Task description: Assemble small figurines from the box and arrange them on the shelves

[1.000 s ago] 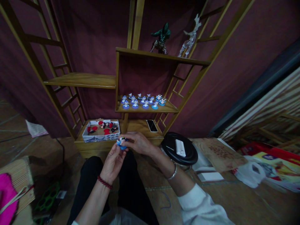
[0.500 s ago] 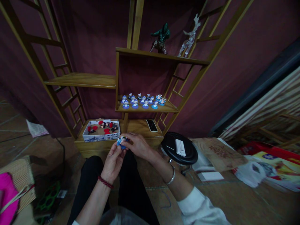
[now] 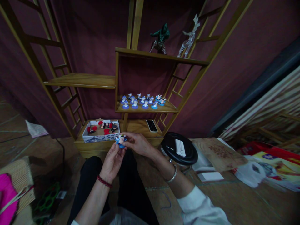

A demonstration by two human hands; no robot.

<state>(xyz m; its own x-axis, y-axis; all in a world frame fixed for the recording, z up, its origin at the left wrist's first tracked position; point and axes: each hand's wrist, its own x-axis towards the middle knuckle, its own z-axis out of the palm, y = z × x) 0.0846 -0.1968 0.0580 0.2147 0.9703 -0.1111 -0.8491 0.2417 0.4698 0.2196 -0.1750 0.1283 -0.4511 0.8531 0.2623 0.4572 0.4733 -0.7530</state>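
Observation:
Between both hands, in front of the low cabinet, is a small blue-and-white figurine [image 3: 120, 141]. My left hand [image 3: 112, 161] grips it from below by its blue base, fingers closed. The fingers of my right hand [image 3: 137, 143] pinch it from the right side. Just beyond stands a shallow cardboard box [image 3: 100, 137] holding several red-and-black figurines [image 3: 106, 131]. On the middle shelf [image 3: 140, 109] several purple, white and blue figurines [image 3: 135, 104] stand upright in rows, with two blue ones [image 3: 161, 101] at the right end.
A phone [image 3: 152, 125] lies on the cabinet top. To the right is a round black stool [image 3: 179, 148] with a white object [image 3: 180, 147] on it. A dark green figure [image 3: 161, 37] and a clear deer statue [image 3: 189, 37] occupy the upper shelf. Plastic bags [image 3: 250, 172] lie at right.
The held figurine has shifted slightly left and is turned so more of it shows. My right fingers have moved a little on it. The shelf and box look unchanged.

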